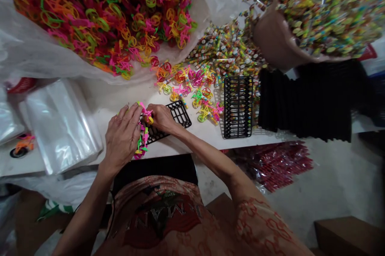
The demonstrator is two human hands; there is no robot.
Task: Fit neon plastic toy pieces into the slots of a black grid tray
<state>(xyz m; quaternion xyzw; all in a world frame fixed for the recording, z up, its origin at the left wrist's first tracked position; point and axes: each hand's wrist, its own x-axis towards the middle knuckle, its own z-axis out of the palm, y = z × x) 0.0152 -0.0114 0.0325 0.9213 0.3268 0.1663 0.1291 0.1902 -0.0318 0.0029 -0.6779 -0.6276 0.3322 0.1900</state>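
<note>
- Left hand [122, 133]: spread over bright plastic pieces [142, 143] at the rack's near end; its grip underneath is hidden. The pieces look light, springy and thin, probably best pinched at a solid part.
- Right hand [161, 117]: just beside it, fingers curled by the pieces; cannot tell whether they pinch one.
- Black rack [181, 114]: angled on the desk [111, 95]; seems light, stiff, smooth, best held by its outer frame.

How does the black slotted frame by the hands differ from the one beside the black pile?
The right hand partly hides the slanted frame, while the straight frame shows whole. The slanted frame lies diagonally; the straight frame points away from the person. Both are black and slotted.
</note>
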